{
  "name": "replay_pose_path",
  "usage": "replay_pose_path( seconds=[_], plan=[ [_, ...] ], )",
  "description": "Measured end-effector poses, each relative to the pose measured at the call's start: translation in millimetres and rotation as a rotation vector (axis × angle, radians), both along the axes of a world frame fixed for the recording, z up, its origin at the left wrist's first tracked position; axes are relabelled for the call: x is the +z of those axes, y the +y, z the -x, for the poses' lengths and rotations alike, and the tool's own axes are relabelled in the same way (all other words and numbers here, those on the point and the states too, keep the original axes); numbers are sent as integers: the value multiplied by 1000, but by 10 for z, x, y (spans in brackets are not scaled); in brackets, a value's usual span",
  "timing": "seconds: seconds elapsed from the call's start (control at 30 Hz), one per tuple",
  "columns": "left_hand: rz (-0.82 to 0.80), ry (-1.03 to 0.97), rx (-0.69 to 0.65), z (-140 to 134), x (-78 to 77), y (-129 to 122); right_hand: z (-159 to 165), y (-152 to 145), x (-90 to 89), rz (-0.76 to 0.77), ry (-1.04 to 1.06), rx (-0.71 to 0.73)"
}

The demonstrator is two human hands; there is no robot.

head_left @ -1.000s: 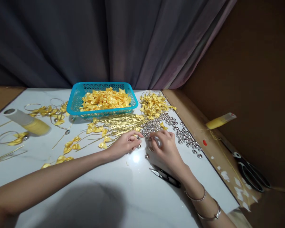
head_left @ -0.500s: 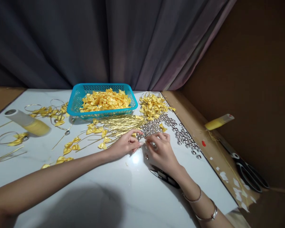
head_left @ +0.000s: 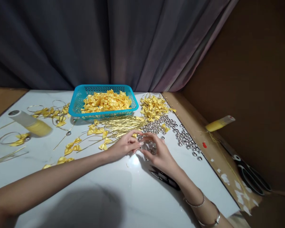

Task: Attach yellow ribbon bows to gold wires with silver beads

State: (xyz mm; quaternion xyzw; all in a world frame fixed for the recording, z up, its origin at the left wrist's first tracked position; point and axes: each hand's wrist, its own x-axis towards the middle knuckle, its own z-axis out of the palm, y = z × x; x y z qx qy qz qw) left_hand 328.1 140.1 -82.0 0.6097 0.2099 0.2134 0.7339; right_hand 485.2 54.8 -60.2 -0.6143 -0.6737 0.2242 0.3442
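Observation:
My left hand point(head_left: 125, 145) is closed in a pinch over the table's middle. A bit of yellow shows behind its fingers and something small and shiny at its fingertips; what it holds is too small to make out. Facing it, my right hand point(head_left: 159, 154) curves with thumb and index finger apart, their tips close to the left fingertips. Silver beads point(head_left: 152, 127) lie spread behind and beneath the hands. Just beyond my left hand is a bundle of gold wire ties point(head_left: 122, 124). Black-handled snips point(head_left: 165, 178) lie partly under my right wrist.
A blue basket point(head_left: 103, 114) holds yellow ribbon bows. Finished-looking bow ties point(head_left: 154, 106) are heaped at its right, and more bows point(head_left: 72, 146) lie left. A yellow-and-clear bottle point(head_left: 34, 125) stands tilted in view. Large scissors point(head_left: 250, 175) and another yellow tube point(head_left: 219, 123) lie right.
My right hand has opened its thumb and index finger, with the fingertips shifting left toward my left hand. My left hand keeps its pinch almost in place. The view has shifted slightly.

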Motion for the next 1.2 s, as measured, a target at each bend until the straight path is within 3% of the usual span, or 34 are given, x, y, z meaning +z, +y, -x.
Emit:
replay_pose_path(
  seconds=[0.3,0.5,0.67,0.77,0.87,1.0,1.1,1.2],
  plan=[
    [10,-1,-10,9,81,-25,64,-4,-111,-57,-99,-37],
    [-88,76,3,59,317,-48,39,-31,-14,-233,-378,-32],
    [-136,174,-30,281,541,-130,67,-150,156,-403,-457,53],
    [-103,187,-16,446,624,-254,106,-319,284,-413,-430,53],
    [-36,155,5,560,643,-430,213,-558,347,-287,-288,52],
    [-10,132,-41,618,598,-680,514,-839,222,-154,-82,78],
    [-13,118,-88,643,559,-820,735,-922,71,-159,-38,5],
    [-74,146,-89,706,552,-904,833,-931,20,-269,-95,-64]
  ],
)
